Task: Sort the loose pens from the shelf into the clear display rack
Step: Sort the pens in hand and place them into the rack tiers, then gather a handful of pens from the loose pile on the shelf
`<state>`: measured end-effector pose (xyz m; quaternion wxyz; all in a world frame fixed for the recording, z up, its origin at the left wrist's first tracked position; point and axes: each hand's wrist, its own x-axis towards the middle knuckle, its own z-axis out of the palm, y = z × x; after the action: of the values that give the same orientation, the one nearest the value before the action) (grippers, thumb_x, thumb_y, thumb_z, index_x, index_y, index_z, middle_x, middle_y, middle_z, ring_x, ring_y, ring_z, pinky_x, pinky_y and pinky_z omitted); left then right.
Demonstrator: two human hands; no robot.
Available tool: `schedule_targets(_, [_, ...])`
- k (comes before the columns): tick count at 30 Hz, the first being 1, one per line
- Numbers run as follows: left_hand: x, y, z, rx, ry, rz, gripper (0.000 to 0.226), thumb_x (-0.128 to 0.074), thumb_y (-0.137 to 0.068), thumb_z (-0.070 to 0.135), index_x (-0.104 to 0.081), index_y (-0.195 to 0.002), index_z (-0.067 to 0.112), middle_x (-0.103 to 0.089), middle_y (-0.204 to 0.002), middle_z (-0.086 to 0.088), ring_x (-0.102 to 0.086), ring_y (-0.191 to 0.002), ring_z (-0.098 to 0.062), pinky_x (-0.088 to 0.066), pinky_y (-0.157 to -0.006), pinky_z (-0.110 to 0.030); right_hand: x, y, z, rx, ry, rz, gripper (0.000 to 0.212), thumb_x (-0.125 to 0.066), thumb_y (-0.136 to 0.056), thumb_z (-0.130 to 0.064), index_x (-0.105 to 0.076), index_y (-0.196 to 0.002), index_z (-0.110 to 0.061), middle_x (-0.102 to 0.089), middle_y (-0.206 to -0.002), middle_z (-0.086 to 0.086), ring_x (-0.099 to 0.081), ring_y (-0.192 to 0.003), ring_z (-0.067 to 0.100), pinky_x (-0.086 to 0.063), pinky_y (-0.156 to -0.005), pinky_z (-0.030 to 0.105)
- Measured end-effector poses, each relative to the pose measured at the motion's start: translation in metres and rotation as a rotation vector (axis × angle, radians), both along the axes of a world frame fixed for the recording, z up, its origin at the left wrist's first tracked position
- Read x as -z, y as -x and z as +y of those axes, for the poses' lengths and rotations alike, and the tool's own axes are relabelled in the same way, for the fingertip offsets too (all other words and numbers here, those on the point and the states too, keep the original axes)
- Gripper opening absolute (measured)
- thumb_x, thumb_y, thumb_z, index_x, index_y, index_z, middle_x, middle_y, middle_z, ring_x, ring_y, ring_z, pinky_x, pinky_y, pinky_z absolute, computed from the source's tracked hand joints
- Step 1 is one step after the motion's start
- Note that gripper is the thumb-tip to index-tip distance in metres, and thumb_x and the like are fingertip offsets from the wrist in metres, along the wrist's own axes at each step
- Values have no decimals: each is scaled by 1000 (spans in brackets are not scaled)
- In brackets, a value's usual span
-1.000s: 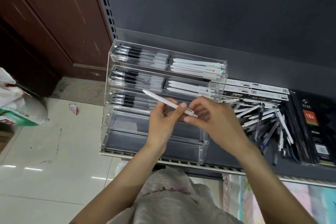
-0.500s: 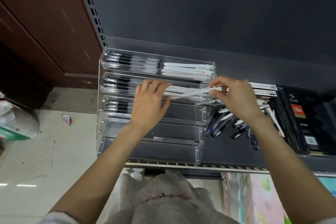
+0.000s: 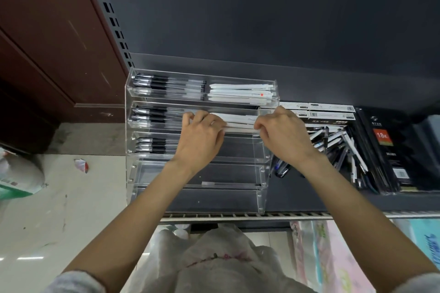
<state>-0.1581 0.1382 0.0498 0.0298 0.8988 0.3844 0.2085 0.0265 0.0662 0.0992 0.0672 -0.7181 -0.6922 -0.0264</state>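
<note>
Step in hand: seating a white pen (image 3: 239, 123) in the right-hand compartment of the second tier from the far end of the clear display rack (image 3: 259, 157) (it appears nearly laid flat, on top of the white pens already there).
Left hand (image 3: 202, 135): at the pen's left end, fingers curled down over the tier's front edge; whether they pinch the pen or only press it, I cannot tell.
Right hand (image 3: 283, 135): at the pen's right end, fingertips curled and seemingly pinching it just by the rack's right wall.
Rack contents: black-grip pens (image 3: 152, 115) fill the left sides of the three far tiers; white pens (image 3: 240, 93) lie on the right of the farthest tier; the third tier's right side and the two near tiers look unfilled.
Loose pens (image 3: 342, 147): a jumbled heap on the dark shelf (image 3: 297, 197), just right of the rack, beside black boxed packs (image 3: 390, 147).
Next move: probably release both ends once the pen lies level, then reach right to the heap for another, checking its kind to choose the matching compartment.
Progress: judged well short of done, since many pens remain in the heap.
</note>
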Motion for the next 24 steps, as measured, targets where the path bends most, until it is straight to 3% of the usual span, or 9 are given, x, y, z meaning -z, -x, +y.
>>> schedule_targets(6, [-1,0,1,36,38,-21,15,-66,-83,20,-72,-97,19,-70,-95,2,-61,-83,-24,-22,-81,-34,12,7,-2,41,-77,-149,11,-66,-72,-4,-73,-78,-11,-68,-76,4,-58,-75,25,-52,-68,32])
schedule_targets(11, [-5,7,1,82,42,-129,23,-55,-86,22,-67,-105,19,-67,-100,1,-61,-90,-25,-32,-86,-36,4,22,-21,133,-316,78,28,-60,-82,-4,-68,-107,-12,-69,-99,4,-60,-87,26,-49,-83,38])
schedule_targets(13, [-17,10,-8,83,72,-263,24,-48,-88,27,-65,-101,17,-65,-94,1,-59,-86,-20,-43,-76,-31,-2,27,-38,211,-411,192,34,-57,-85,-5,-62,-118,-14,-68,-100,1,-57,-90,22,-42,-87,36])
schedule_targets(15, [-31,11,-21,64,108,-463,15,-51,-88,26,-61,-90,15,-59,-79,6,-54,-73,-9,-38,-61,-14,-4,32,-62,322,-476,239,37,-55,-87,-7,-58,-123,-15,-67,-97,-3,-52,-89,17,-34,-87,31])
schedule_targets(17, [-39,8,-38,92,168,-657,8,-53,-88,21,-56,-84,14,-54,-69,7,-48,-63,-5,-34,-55,-11,0,33,-88,419,-490,228,35,-51,-88,-10,-59,-121,-14,-67,-92,-3,-50,-87,14,-32,-86,30])
schedule_targets(21, [-39,-16,-77,356,268,-816,4,-53,-88,15,-51,-87,18,-54,-65,1,-47,-58,-9,-38,-54,-17,25,18,-148,555,-261,216,29,-48,-85,-17,-65,-109,-15,-68,-81,6,-58,-81,26,-40,-77,33])
schedule_targets(24, [-32,-44,-111,556,366,-551,12,-52,-89,19,-60,-96,12,-59,-91,0,-51,-83,-8,-41,-73,-16,52,-9,-189,625,131,251,23,-63,-83,-13,-69,-104,-19,-70,-94,9,-62,-91,35,-50,-77,38])
